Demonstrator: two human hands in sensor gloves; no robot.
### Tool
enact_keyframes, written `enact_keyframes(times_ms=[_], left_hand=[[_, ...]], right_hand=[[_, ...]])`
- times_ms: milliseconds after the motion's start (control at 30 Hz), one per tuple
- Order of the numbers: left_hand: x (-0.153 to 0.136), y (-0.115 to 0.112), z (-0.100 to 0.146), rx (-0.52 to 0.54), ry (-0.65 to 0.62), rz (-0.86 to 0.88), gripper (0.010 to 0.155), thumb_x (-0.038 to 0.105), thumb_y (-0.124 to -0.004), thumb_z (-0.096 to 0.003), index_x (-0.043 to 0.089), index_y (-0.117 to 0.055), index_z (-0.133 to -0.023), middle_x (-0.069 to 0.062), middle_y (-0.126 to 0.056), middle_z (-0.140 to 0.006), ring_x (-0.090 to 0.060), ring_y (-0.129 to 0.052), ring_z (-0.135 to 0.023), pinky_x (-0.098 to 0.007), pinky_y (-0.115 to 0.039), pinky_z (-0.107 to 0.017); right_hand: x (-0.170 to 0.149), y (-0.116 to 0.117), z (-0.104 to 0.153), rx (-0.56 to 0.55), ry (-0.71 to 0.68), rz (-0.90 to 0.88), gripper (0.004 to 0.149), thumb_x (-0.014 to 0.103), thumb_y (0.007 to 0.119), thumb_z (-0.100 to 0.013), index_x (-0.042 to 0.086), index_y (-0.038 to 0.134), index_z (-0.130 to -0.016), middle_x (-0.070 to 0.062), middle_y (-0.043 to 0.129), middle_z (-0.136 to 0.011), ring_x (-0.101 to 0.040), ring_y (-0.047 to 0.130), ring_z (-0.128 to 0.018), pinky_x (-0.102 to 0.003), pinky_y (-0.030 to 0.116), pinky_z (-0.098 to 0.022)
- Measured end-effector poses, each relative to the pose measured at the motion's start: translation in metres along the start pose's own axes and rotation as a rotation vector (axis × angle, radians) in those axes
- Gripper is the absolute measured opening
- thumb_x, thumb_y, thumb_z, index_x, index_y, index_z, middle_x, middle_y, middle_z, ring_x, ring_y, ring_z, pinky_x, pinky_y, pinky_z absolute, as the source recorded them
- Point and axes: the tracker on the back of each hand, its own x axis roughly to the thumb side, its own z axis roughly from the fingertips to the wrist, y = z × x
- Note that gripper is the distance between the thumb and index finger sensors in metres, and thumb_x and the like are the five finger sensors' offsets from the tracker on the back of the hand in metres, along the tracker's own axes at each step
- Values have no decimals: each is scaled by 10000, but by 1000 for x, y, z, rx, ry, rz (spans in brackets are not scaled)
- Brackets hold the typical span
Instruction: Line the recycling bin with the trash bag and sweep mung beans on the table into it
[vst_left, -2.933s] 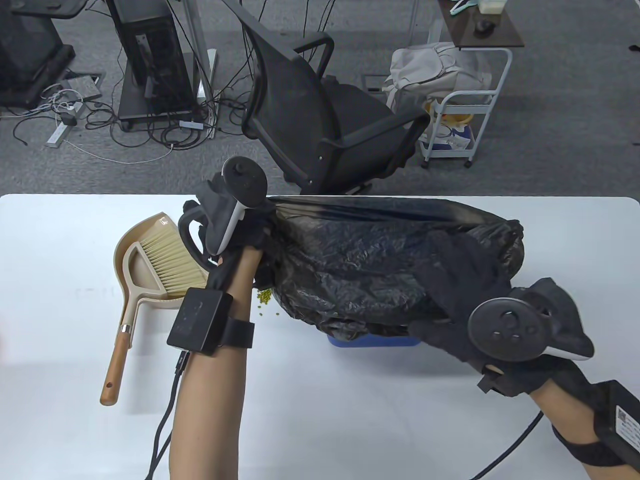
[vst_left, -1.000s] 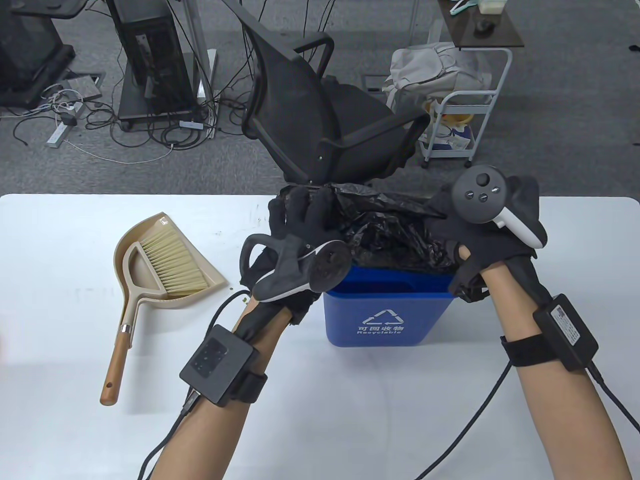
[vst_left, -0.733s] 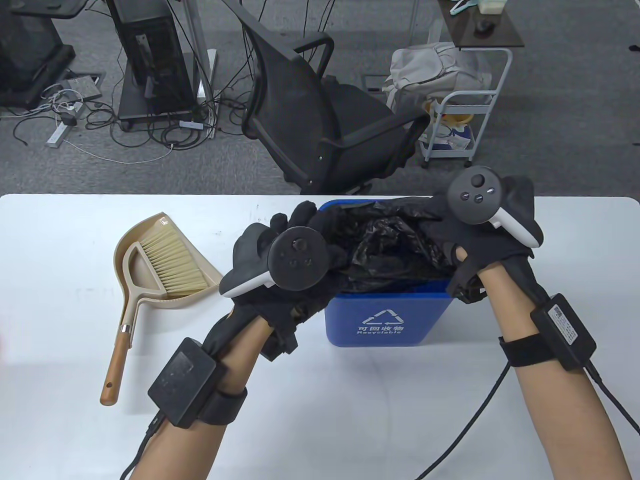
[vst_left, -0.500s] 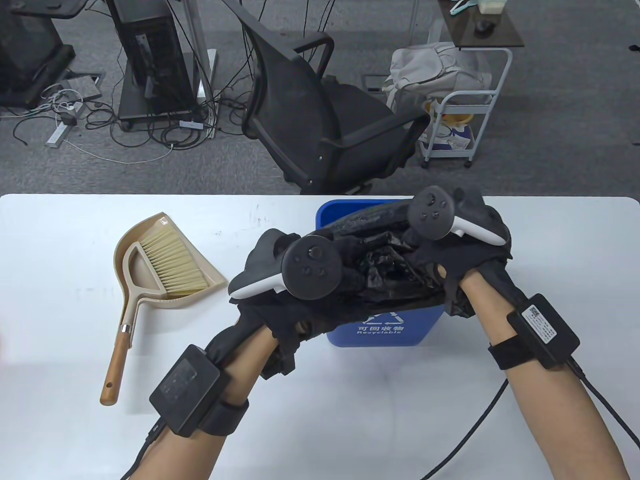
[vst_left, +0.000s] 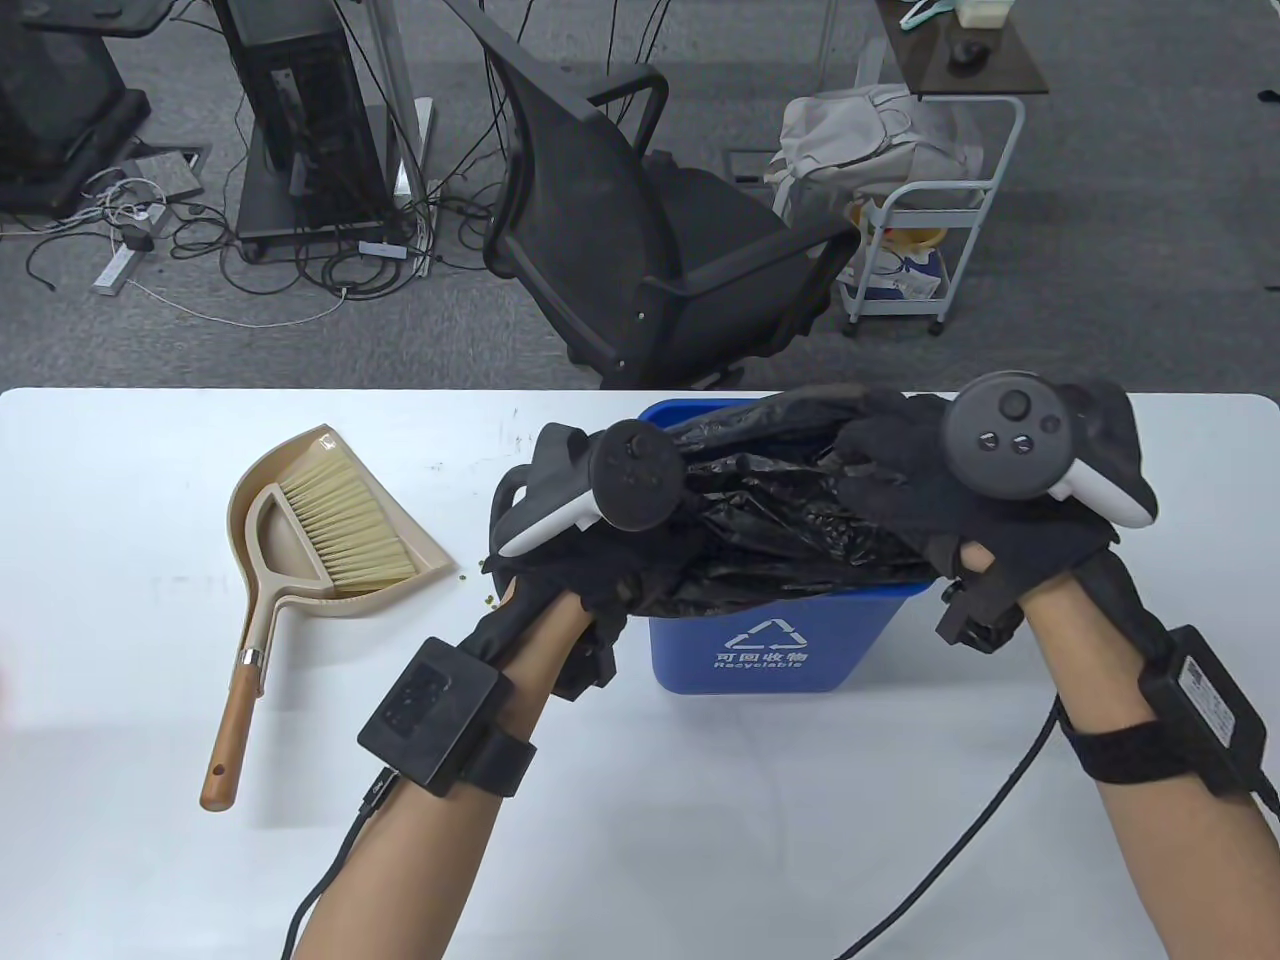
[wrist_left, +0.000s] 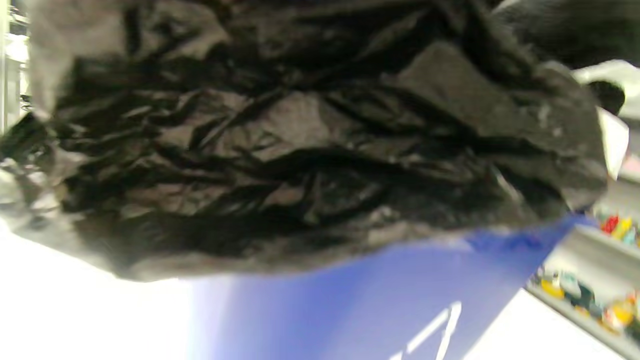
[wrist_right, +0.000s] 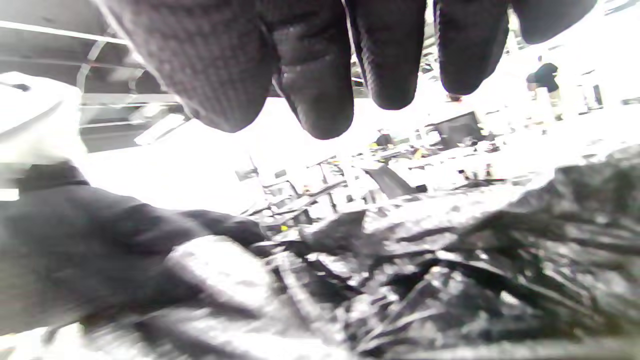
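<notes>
Hands spread apart; both fingers (wrist_right: 320, 95) grip crumpled glossy black trash bag (vst_left: 790, 530) over blue bin (vst_left: 770, 640).

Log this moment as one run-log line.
stage: lining bin | left hand: grips trash bag | right hand: on bag, grip unclear | recycling bin: upright, bag bunched in mouth | brush: in dustpan, untouched

bag (vst_left: 790, 520) in bin (vst_left: 770, 640), dustpan (vst_left: 300, 520) left (brush (vst_left: 345, 525) inside)

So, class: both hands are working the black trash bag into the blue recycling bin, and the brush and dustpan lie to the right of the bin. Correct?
Not quite. The brush and dustpan lie to the left of the blue recycling bin, as the table view shows. The rest stands: both hands are working the black trash bag into it.
</notes>
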Motion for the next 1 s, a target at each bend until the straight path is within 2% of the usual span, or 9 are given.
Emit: enact_keyframes(times_ms=[100,167,233,333,400,633,733,867,1000], left_hand=[[-9,8,0,49,7,222,443,334,-801,-538,20,-974,-799,-278,-608,-1189,-733,-432,-1037,-867,-336,-666],[-15,14,2,89,8,348,442,317,-803,-538,-9,-977,-780,-285,-625,-1176,-739,-441,-1027,-872,-332,-656],[-18,19,4,118,-15,426,440,321,-804,-540,-5,-978,-780,-282,-634,-1172,-733,-459,-1026,-872,-337,-653],[-20,27,10,151,-33,478,437,328,-808,-539,3,-982,-774,-282,-639,-1170,-732,-466,-1025,-874,-338,-650],[-19,31,15,184,-30,480,438,327,-808,-540,-4,-983,-768,-282,-649,-1164,-726,-476,-1027,-874,-341,-649],[-14,54,32,309,-40,296,455,367,-828,-531,23,-982,-786,-267,-671,-1163,-705,-498,-1040,-875,-332,-656],[-9,50,32,205,-114,118,532,433,-849,-513,49,-950,-867,-258,-663,-1177,-697,-500,-1053,-877,-330,-662],[-7,19,25,-21,-117,-116,714,564,-824,-478,106,-839,-1027,-223,-619,-1221,-686,-457,-1090,-893,-281,-665],[-14,-2,15,-151,-62,-156,848,645,-768,-459,127,-719,-1129,-246,-451,-1274,-703,-344,-1101,-902,-225,-660]], right_hand=[[9,17,14,121,-36,65,631,407,868,-462,2,862,-945,-361,642,-1098,-690,592,-945,-786,467,-628],[9,32,15,207,-17,142,745,438,886,-443,-5,771,-1031,-392,502,-1137,-718,503,-959,-796,428,-634],[8,46,13,193,3,237,776,427,906,-426,-8,742,-1048,-384,437,-1153,-728,454,-963,-798,415,-634],[4,55,6,66,34,333,528,338,884,-446,67,907,-899,-345,529,-1130,-696,522,-955,-778,461,-630],[2,52,3,5,37,333,399,283,868,-456,71,983,-775,-310,616,-1104,-668,590,-947,-765,493,-626],[-13,9,5,4,-8,-42,405,246,758,-513,-1,903,-798,-351,557,-1126,-702,503,-954,-784,434,-627],[-18,2,9,63,-40,-93,403,258,759,-512,-17,923,-757,-333,642,-1109,-692,479,-971,-797,395,-624],[-27,16,8,224,-28,-124,412,270,735,-516,-34,918,-725,-329,724,-1068,-684,521,-968,-811,365,-616],[-36,32,2,267,-10,-156,426,329,705,-530,-15,941,-616,-313,814,-1000,-662,600,-948,-819,354,-605]])
